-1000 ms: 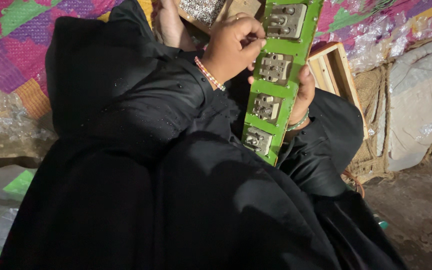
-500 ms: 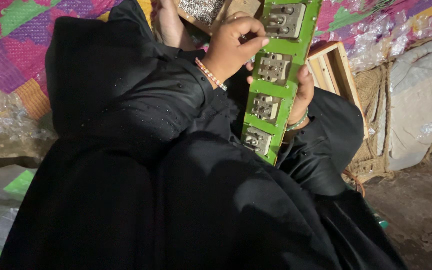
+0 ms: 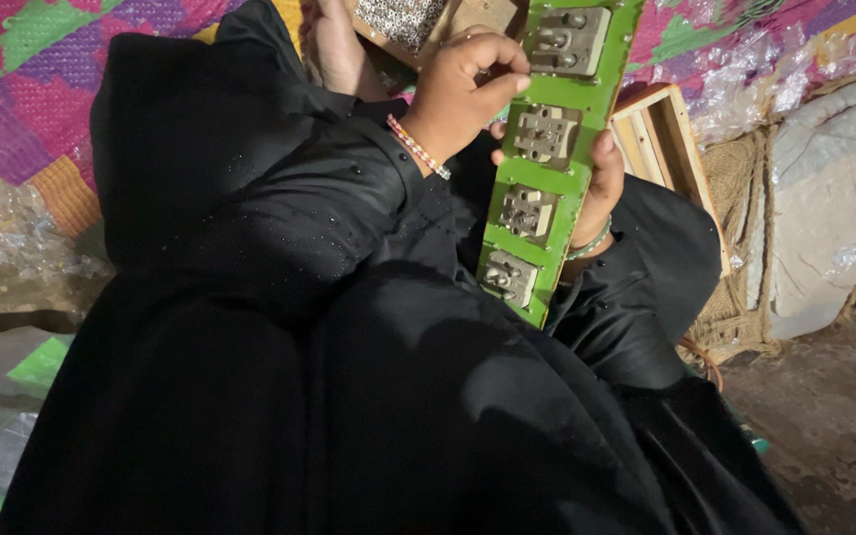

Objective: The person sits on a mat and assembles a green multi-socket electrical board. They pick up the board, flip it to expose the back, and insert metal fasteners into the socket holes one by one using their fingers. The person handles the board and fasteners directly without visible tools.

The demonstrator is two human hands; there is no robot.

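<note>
Green board (image 3: 559, 149), long and narrow, stands tilted over the person's lap, carrying four grey metal fittings (image 3: 545, 134) in a row along its length. The left hand (image 3: 463, 89) curls at the board's left edge near the top, fingertips pinched together beside the second fitting; whether they grip anything small cannot be told. The right hand (image 3: 601, 183) is behind the board, clamped on its right edge, with only the fingers and wrist showing. Each wrist wears one beaded bracelet (image 3: 418, 149). Black robe (image 3: 349, 376) covers the lap under the board. One wooden box (image 3: 661, 139) sits just beside the right hand, a burlap sack (image 3: 824, 198) beyond it, and a patchwork mat (image 3: 22, 89) lies on the left.
</note>
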